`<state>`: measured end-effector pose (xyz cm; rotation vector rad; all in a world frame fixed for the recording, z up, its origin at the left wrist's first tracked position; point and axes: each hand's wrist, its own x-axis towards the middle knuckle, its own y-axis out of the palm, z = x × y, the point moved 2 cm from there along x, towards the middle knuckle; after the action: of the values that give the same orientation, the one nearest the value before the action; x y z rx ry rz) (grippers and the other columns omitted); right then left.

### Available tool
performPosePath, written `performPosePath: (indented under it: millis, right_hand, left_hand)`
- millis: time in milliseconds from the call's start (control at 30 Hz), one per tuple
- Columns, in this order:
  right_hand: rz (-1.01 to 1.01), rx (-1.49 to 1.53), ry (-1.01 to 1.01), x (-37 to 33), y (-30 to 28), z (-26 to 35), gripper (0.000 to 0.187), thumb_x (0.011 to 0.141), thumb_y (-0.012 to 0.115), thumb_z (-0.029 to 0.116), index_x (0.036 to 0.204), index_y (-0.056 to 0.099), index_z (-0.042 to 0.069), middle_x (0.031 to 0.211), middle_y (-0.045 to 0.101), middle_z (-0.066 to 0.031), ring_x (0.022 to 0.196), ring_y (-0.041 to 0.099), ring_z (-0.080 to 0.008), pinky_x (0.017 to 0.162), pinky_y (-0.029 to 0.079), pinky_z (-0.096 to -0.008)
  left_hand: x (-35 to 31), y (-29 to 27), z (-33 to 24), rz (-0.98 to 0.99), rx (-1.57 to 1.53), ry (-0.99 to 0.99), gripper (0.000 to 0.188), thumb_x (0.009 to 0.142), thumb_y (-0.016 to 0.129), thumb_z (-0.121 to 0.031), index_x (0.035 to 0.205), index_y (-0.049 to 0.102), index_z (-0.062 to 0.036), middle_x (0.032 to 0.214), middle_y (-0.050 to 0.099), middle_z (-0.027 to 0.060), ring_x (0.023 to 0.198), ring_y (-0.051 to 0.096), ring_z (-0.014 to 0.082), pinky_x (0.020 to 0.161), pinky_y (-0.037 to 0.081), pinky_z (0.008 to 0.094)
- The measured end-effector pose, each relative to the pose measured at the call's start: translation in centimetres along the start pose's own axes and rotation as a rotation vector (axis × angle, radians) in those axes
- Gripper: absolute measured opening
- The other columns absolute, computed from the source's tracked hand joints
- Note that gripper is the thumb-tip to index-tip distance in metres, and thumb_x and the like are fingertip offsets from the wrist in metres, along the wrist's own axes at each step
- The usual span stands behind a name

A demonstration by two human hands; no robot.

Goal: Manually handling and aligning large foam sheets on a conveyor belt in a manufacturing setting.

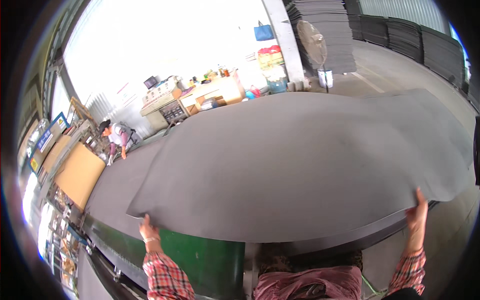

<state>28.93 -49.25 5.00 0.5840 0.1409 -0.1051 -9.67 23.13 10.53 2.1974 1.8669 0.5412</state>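
A large, flexible dark grey sheet, foam-like in look, spreads across the middle in front of me, its surface bulging in gentle waves. My left hand is closed on its near left corner, thumb on top. Far to the right, my right hand grips the near edge, with fingers partly hidden by the sheet. Below the left part runs a green conveyor belt. Another grey sheet lies on the belt farther left, partly covered by the one I hold.
A co-worker leans over the belt's far end, beside a machine with a tan panel. Behind stand a cluttered desk, a control console and a fan. Tall stacks of grey sheets stand at the back right.
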Motion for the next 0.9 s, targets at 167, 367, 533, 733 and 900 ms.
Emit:
performPosePath:
  millis: [167,367,533,733,900]
  right_hand:
    - [-0.032,-0.084,0.301,-9.3,10.7,-12.8,0.045,0.076,0.065,0.039,0.098,0.057,0.001,0.096,0.057,-0.0057,0.044,0.034,-0.0077,0.045,0.04,-0.0241]
    - [0.683,0.191,0.527,-16.2,14.9,-21.9,0.042,0.09,0.045,0.03,0.12,0.037,0.003,0.115,0.048,-0.0105,0.102,0.051,-0.026,0.084,0.046,-0.0435]
    - [0.207,0.321,0.591,-11.4,10.1,-22.1,0.043,0.085,0.049,0.041,0.112,0.046,0.008,0.106,0.054,-0.0074,0.093,0.055,-0.0237,0.081,0.046,-0.0391]
    - [-0.005,0.307,0.389,-5.0,4.8,-19.6,0.043,0.082,0.053,0.044,0.103,0.052,0.006,0.096,0.058,-0.0056,0.079,0.056,-0.016,0.065,0.047,-0.0311]
    - [-0.035,0.255,0.339,-2.5,3.8,-17.4,0.031,0.085,0.052,0.035,0.096,0.054,0.007,0.079,0.058,0.0019,0.055,0.047,-0.0074,0.044,0.034,-0.0176]
  left_hand:
    - [-17.2,4.5,9.4,0.308,-0.208,-0.387,0.041,0.083,0.053,-0.041,0.111,0.052,-0.011,0.096,0.058,0.0011,0.086,0.055,0.0176,0.077,0.046,0.0344]
    - [-31.7,12.2,13.4,0.332,-0.385,-0.79,0.043,0.087,0.047,-0.034,0.121,0.037,-0.008,0.111,0.05,0.0107,0.099,0.051,0.031,0.087,0.042,0.0472]
    - [-27.1,9.2,16.9,0.137,-0.243,-0.747,0.013,0.088,0.044,-0.012,0.1,0.047,-0.0073,0.096,0.057,0.0066,0.086,0.057,0.0248,0.072,0.05,0.0396]
    - [-24.5,5.3,19.0,-0.031,-0.264,-0.737,0.015,0.087,0.046,-0.012,0.102,0.046,-0.0093,0.096,0.057,0.0067,0.081,0.058,0.0262,0.07,0.051,0.0414]
    - [-24.6,4.2,18.4,-0.053,-0.269,-0.735,0.016,0.087,0.045,-0.009,0.103,0.045,-0.0091,0.095,0.057,0.0076,0.08,0.059,0.0271,0.069,0.051,0.0419]
